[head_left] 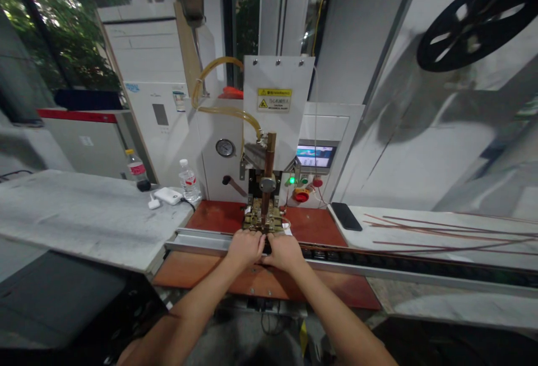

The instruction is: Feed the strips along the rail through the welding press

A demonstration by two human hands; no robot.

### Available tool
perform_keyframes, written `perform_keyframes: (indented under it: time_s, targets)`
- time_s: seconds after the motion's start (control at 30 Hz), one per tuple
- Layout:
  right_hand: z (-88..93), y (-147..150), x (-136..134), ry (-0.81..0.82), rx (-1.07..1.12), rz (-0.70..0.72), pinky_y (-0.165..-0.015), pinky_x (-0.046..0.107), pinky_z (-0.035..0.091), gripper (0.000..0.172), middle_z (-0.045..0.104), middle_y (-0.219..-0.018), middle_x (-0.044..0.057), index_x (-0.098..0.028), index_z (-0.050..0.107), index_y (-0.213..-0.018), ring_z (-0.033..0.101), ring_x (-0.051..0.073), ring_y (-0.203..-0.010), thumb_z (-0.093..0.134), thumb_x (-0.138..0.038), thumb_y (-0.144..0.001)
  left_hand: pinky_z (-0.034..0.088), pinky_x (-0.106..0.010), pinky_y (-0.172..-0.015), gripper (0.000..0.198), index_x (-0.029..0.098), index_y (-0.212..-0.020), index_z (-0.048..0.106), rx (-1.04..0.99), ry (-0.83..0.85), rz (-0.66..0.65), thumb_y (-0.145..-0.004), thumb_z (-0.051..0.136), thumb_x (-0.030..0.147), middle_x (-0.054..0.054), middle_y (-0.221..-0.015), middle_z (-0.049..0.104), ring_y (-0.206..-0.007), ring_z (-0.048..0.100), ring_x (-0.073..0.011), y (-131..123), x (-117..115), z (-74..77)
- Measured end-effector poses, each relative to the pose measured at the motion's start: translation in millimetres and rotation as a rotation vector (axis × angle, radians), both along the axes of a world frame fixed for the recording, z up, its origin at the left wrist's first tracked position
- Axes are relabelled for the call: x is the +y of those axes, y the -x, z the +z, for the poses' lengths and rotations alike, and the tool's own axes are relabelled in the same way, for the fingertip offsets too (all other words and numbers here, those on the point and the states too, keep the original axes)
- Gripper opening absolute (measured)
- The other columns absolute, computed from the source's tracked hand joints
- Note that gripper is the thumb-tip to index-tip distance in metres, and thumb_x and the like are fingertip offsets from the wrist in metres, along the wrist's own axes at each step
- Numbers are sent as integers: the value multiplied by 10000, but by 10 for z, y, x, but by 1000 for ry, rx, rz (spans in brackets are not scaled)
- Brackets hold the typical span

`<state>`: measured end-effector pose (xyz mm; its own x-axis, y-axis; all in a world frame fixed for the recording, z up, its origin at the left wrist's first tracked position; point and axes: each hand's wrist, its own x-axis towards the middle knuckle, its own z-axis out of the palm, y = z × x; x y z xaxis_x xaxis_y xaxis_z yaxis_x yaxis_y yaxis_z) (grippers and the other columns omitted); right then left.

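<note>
Both my hands rest side by side on the metal guide rail point(197, 241) in front of a small press machine. My left hand point(245, 246) and my right hand point(284, 251) have their fingers curled down and pressed together at the dark strip point(378, 260) that runs along the rail. What the fingertips pinch is hidden. Just beyond them sits the brass fixture point(264, 219) under a copper post point(269, 167).
The machine's white housing point(277, 97) has a warning label, a gauge point(225, 148), a small screen point(315, 156) and red buttons. A phone point(346, 216) and thin copper strips point(441, 231) lie on the right. Two bottles point(189, 181) and a charger stand left. A black reel point(474, 18) hangs upper right.
</note>
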<state>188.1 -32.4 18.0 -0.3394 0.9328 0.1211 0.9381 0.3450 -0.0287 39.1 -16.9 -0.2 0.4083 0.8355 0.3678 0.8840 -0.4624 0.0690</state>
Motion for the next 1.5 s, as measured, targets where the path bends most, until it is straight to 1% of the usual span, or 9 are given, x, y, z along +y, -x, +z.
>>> perform_keyframes:
  time_s: [0.17, 0.47, 0.6, 0.77, 0.9, 1.03, 1.2, 1.33, 1.5]
  targets:
    - [-10, 80, 28, -18, 21, 13, -740, 327, 437, 577, 672, -914, 122, -180, 577, -936, 629, 261, -835, 581, -679, -647, 416, -347, -757, 438, 150, -819, 637, 1, 0, 15, -916, 261, 351, -113, -778, 665, -748, 596, -200, 78, 27, 12]
    - [-68, 240, 55, -41, 27, 38, -718, 338, 432, 583, 649, -913, 113, -171, 556, -948, 610, 252, -828, 516, -689, -685, 411, -337, -711, 387, 162, -826, 625, 47, 9, 49, -905, 283, 326, -102, -782, 668, -729, 602, -205, 217, 36, 36]
    - [-71, 267, 40, -56, 23, 49, -729, 347, 426, 588, 624, -941, 124, -166, 537, -975, 585, 259, -872, 521, -680, -691, 412, -336, -720, 365, 154, -819, 623, 56, 36, 77, -892, 302, 311, -106, -782, 665, -742, 610, -206, 181, 25, 76]
    - [-89, 272, 18, -87, 28, 53, -777, 359, 410, 486, 600, -964, 132, -163, 524, -973, 543, 261, -925, 534, -584, -732, 423, -351, -721, 404, 149, -857, 618, 77, 70, 91, -905, 260, 328, -116, -799, 667, -754, 619, -217, 93, 23, 94]
    - [-87, 236, 36, -90, 56, 95, -830, 367, 394, 485, 590, -997, 118, -162, 526, -1006, 517, 262, -975, 590, -534, -702, 427, -354, -736, 451, 146, -859, 630, 77, 79, 95, -917, 229, 345, -123, -793, 668, -747, 625, -215, 93, 27, 62]
    - [-35, 111, 75, -35, 50, 134, -826, 356, 402, 573, 595, -1013, 98, -176, 542, -1035, 535, 255, -956, 649, -576, -638, 424, -354, -738, 438, 153, -828, 642, 59, 54, 80, -912, 250, 327, -117, -796, 671, -750, 624, -218, 116, 33, 38]
    - [-15, -67, 58, -38, 28, 73, -812, 373, 406, 659, 603, -1008, 114, -193, 557, -985, 531, 289, -992, 590, -728, -602, 416, -341, -732, 418, 136, -830, 649, 38, 40, 75, -904, 283, 325, -115, -781, 670, -740, 616, -206, 115, 28, 34]
    - [-62, -81, -2, -98, 37, 18, -804, 377, 406, 647, 597, -1003, 107, -197, 530, -998, 524, 282, -986, 591, -714, -615, 408, -345, -736, 425, 131, -834, 651, 17, 37, 82, -901, 278, 322, -118, -783, 669, -738, 610, -203, 106, 20, 27]
    - [-102, -49, -40, -155, 68, 8, -806, 383, 403, 632, 588, -1001, 108, -192, 515, -984, 522, 273, -969, 555, -725, -646, 396, -348, -744, 409, 144, -831, 644, 15, 30, 67, -901, 282, 320, -115, -807, 672, -745, 606, -203, 104, 21, 9]
